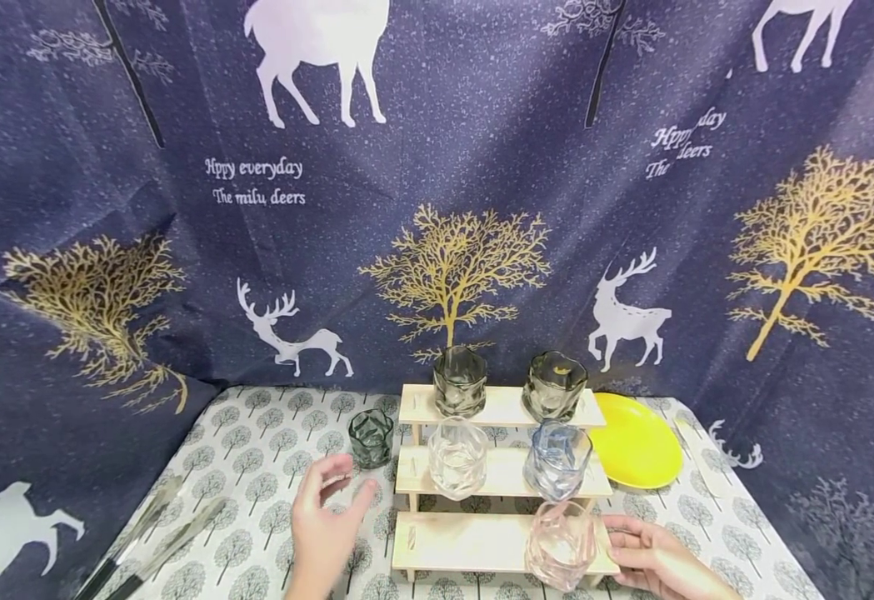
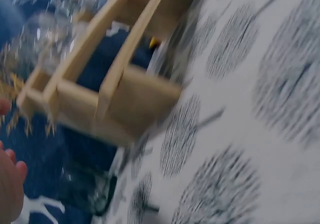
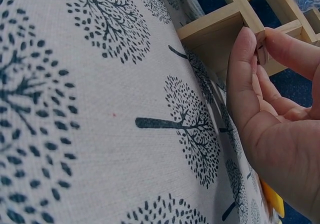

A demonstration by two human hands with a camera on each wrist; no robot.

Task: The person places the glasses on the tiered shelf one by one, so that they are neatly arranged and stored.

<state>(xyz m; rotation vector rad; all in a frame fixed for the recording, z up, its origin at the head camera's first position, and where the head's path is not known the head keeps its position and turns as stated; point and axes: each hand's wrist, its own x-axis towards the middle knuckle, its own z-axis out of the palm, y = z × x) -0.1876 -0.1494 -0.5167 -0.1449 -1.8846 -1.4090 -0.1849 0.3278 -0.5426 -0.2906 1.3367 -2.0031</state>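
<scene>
My left hand (image 1: 327,518) is held with thumb and fingers spread, just in front of a dark green glass (image 1: 371,438) on the cloth, apart from it. Beside it stands a three-tier wooden rack (image 1: 474,542). My right hand (image 1: 657,557) pinches the right end of its lowest shelf; the right wrist view shows thumb and finger (image 3: 287,49) on the wood. Two smoky glasses (image 1: 460,382) (image 1: 554,387) stand on the top tier. A clear glass (image 1: 457,458) and a bluish glass (image 1: 558,460) share the middle one. On the bottom tier, at the right, is a pinkish glass (image 1: 561,546).
A yellow plate (image 1: 635,442) lies right of the rack, partly behind it. At the front left are dark-handled utensils (image 1: 140,542), blurred. Tree-patterned cloth (image 1: 249,517) covers the table; a dark blue deer-print curtain (image 1: 437,167) hangs behind.
</scene>
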